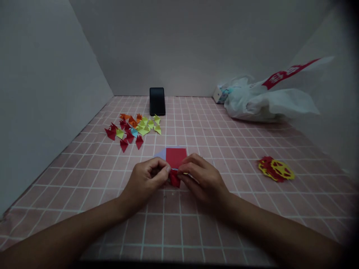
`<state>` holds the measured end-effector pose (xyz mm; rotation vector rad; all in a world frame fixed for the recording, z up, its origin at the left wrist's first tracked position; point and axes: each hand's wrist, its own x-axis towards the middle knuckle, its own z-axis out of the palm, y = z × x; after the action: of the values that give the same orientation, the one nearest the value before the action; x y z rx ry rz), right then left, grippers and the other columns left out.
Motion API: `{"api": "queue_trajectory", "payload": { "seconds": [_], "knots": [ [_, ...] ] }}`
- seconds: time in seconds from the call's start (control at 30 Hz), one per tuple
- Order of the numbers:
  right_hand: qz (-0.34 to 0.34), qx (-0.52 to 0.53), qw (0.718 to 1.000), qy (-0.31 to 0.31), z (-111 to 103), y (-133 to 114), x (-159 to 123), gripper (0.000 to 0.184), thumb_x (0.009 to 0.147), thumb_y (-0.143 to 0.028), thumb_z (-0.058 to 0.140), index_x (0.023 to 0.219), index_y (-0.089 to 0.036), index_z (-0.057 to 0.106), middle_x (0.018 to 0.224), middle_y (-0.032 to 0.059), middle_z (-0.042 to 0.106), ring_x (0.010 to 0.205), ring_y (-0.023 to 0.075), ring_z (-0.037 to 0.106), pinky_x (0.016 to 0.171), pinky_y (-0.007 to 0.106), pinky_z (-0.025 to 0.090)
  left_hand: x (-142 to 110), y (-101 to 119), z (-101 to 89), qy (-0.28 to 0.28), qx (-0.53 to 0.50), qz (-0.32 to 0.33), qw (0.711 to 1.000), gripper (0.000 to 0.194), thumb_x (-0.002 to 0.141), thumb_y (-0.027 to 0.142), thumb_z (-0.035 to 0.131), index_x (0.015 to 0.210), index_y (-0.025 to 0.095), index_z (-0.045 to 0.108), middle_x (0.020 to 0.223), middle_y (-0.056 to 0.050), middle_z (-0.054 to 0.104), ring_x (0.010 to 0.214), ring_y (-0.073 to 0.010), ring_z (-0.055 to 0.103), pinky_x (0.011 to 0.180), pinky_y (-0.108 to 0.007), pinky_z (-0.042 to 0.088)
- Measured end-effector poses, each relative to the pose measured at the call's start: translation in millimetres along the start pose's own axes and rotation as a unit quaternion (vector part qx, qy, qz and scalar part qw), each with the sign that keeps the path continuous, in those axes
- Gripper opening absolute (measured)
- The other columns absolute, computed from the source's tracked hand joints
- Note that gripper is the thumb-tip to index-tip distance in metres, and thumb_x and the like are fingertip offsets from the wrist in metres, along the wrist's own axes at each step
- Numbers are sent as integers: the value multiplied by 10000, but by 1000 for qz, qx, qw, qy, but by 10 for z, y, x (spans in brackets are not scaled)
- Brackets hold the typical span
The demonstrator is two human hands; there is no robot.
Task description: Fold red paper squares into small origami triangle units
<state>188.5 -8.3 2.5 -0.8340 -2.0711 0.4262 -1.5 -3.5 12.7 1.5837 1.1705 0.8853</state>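
Between my two hands is a small piece of folded red paper [175,180], its details partly covered by the fingers. My left hand [147,177] pinches its left side with thumb and forefinger. On the other side, the fingertips of my right hand [203,178] close on its right edge. Just beyond the fingers lies a square of red paper [176,157], on top of a pale lilac sheet [160,154] that shows at its left and back edges. Several folded paper cranes [129,135] in red, orange, yellow and blue sit farther off to the left.
A dark phone [157,101] stands near the back wall. At the back right, a white plastic bag [252,102] lies beside a small box [218,94]. Red and yellow cut-out shapes [276,169] rest on the right. A pink checked cloth [224,145] covers the table between white walls.
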Motion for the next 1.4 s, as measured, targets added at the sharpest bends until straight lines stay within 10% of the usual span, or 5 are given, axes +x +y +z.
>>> {"api": "queue_trajectory", "payload": {
  "seconds": [0.77,1.4],
  "knots": [
    [-16,61,997,54,53,68,-40,190,878,-81,573,907,-237,678,982,61,575,915,197,587,768,354,518,69,12,-128,13,-50,-5,999,193,893,317,558,771,168,569,656,26,578,572,-106,559,561,-225,464],
    [-31,64,997,36,69,66,-36,194,881,-64,574,911,-227,674,953,58,582,898,186,591,754,327,514,64,17,-121,-5,130,82,988,144,912,227,522,815,166,608,693,4,606,610,-124,554,579,-236,415]
  ]
}}
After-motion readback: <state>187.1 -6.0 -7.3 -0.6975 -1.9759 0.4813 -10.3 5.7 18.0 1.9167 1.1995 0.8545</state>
